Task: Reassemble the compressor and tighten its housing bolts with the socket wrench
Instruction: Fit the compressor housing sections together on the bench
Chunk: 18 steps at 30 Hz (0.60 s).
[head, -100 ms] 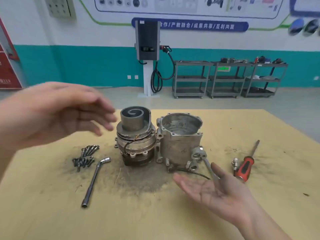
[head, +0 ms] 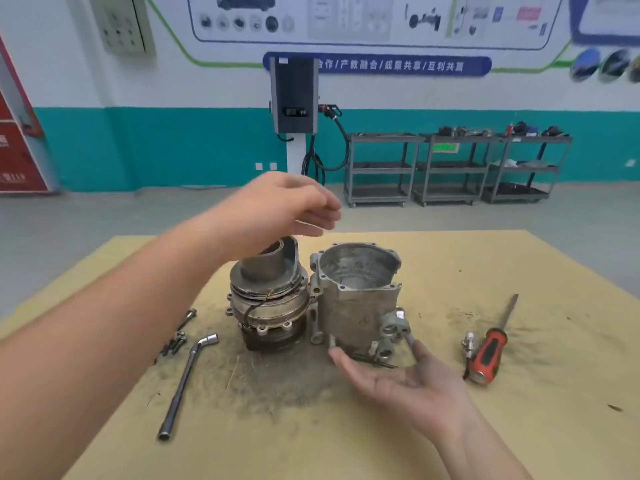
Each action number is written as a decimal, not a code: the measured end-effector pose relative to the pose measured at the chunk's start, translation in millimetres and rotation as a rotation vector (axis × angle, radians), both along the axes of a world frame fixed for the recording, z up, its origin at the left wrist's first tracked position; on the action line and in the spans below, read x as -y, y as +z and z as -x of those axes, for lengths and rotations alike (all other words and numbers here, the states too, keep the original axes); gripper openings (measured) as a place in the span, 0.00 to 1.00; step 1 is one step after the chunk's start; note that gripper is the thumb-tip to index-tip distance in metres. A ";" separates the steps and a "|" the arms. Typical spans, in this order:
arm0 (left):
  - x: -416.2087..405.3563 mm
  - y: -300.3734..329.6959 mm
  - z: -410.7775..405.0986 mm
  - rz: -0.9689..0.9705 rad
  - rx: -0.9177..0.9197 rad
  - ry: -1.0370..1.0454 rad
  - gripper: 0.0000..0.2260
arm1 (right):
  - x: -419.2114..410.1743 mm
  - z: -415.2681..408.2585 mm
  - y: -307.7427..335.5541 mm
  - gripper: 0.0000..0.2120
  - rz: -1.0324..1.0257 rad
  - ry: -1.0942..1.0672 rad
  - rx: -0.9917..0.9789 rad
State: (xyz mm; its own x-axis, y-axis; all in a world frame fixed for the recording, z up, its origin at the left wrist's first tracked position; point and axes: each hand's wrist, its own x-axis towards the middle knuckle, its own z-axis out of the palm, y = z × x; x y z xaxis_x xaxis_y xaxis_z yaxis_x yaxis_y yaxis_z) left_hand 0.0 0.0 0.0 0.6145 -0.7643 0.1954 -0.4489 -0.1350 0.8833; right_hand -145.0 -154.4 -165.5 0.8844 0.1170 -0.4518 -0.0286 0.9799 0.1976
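Now the left hand (head: 277, 209) hangs over the scroll core (head: 268, 299), fingers spread and loosely curved, palm down, holding nothing; whether it touches the core's top I cannot tell, since the hand covers part of the spiral. The core stands upright at the middle of the yellow mat (head: 519, 427), a dark wire looped down its front. Just beside it at 3 o'clock stands the housing (head: 358, 303), open end up, hollow, its bolt lugs nearly touching the core's flange. The right hand (head: 408, 386) lies at 6 o'clock from the housing, palm up, fingers flat and open, empty, its fingertips near the housing's base without a clear touch. A thin black rod runs along the mat between those fingertips and the housing.

At 7 o'clock from the core the wrench (head: 185, 382) lies on the mat, socket end toward the core. The bolts (head: 178, 336) lie in a loose group at 9 o'clock from the core, partly hidden by the left forearm. Well apart at 3 o'clock from the housing lies a red-handled screwdriver (head: 491, 348), with a small metal fitting (head: 468, 342) just beside its handle. Dark grit soils the mat around the parts.
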 end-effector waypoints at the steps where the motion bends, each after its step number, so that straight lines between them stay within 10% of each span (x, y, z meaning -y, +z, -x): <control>1: 33.8 -4.3 1.9 -0.159 0.136 -0.005 0.10 | -1.6 -8.6 0.0 0.45 -0.049 -0.065 0.015; 7: 140.1 -40.3 -27.1 -0.950 0.439 -0.018 0.31 | 7.8 -35.7 1.5 0.39 -0.095 -0.079 -0.065; 13: 150.5 -60.0 -38.8 -0.897 0.445 0.010 0.34 | 30.1 -45.1 16.4 0.50 -0.396 -0.112 -0.135; 18: 135.2 -49.0 -26.8 -0.818 0.430 0.044 0.37 | 30.9 -43.8 23.3 0.37 -0.323 -0.131 0.005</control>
State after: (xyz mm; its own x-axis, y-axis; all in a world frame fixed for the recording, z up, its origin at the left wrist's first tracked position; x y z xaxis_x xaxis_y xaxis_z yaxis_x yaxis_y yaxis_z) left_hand 26.8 -135.2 -49.0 0.6459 -0.7426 -0.1769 -0.6957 -0.6681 0.2641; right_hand -101.3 -185.4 -142.2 0.9036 0.1388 -0.4053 0.0910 0.8623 0.4981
